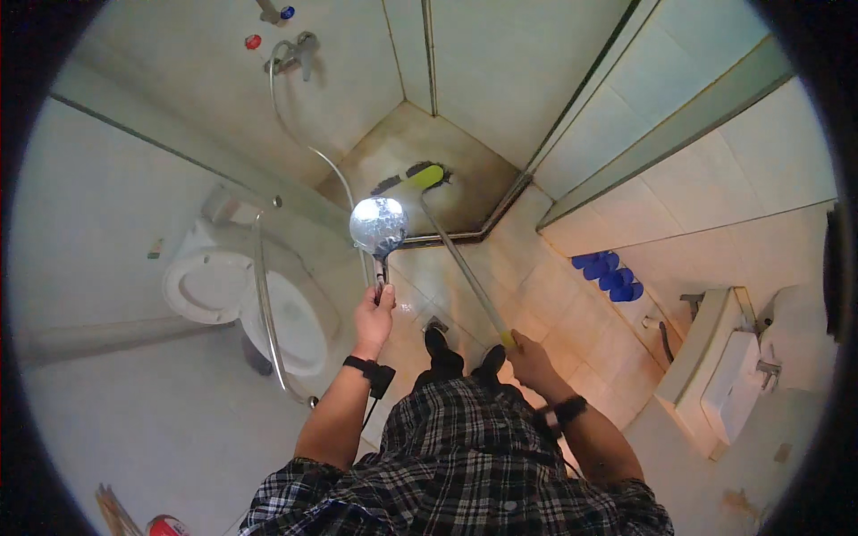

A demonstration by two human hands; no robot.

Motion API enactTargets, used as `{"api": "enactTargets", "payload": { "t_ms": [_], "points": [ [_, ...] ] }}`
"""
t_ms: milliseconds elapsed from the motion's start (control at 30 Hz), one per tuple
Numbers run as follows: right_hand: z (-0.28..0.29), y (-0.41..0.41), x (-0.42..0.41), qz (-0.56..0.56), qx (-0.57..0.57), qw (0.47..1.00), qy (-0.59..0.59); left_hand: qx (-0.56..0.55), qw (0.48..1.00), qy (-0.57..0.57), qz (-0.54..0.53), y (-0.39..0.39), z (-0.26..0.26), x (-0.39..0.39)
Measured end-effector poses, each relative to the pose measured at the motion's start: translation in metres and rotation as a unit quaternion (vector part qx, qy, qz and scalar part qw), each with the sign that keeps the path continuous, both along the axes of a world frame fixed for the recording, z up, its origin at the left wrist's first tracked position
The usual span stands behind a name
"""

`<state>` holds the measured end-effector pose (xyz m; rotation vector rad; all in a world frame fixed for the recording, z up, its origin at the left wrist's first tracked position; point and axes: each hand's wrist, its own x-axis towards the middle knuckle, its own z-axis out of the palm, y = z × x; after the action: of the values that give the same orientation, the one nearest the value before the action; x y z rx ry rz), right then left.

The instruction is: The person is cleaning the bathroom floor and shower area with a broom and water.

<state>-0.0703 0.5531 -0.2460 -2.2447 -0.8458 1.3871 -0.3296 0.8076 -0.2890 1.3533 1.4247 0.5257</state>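
My left hand (374, 320) grips the handle of a chrome shower head (379, 226), whose round face side is toward the shower corner. A flexible metal hose (328, 161) runs from it up to a mixer tap (298, 57) on the wall. In my right hand (529, 362) is the end of a long metal pole (467, 269). At the pole's far end a yellow-green floor brush head (426, 176) with dark bristles rests on the stained shower floor (469, 154). Whether water is flowing cannot be made out.
A white toilet (288, 328) with a metal grab bar (263, 295) stands to the left. Several blue slippers (606, 275) hang along the right wall, near a washbasin (730, 388). A raised dark sill (442, 239) edges the shower floor, and a glass panel rises at the right.
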Motion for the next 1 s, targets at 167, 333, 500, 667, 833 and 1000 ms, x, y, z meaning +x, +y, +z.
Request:
{"api": "enactTargets", "payload": {
  "t_ms": [167, 333, 500, 667, 833, 1000],
  "points": [
    [0.03, -0.053, 0.009, 0.005, -0.002, 1.0, 0.001, 0.025, 1.0, 0.002, -0.005, -0.013, -0.011, -0.015],
    [-0.012, -0.019, 0.022, -0.022, 0.002, 0.999, 0.04, 0.015, 0.998, -0.059, -0.011, -0.014, -0.005, 0.011],
    [0.053, -0.046, 0.022, -0.038, -0.005, 0.997, 0.064, -0.023, 0.998, -0.063, 0.014, -0.021, 0.011, 0.0],
    [0.046, -0.007, 0.035, -0.069, -0.054, 0.992, 0.091, -0.049, 0.998, -0.038, -0.011, -0.024, 0.016, 0.0],
    [0.05, 0.009, 0.033, -0.026, 0.003, 0.997, 0.077, -0.003, 0.999, -0.032, 0.037, -0.028, 0.017, -0.004],
    [0.062, 0.002, 0.035, -0.038, -0.07, 0.995, 0.054, -0.006, 0.999, -0.04, 0.036, -0.019, 0.029, 0.002]
  ]
}}
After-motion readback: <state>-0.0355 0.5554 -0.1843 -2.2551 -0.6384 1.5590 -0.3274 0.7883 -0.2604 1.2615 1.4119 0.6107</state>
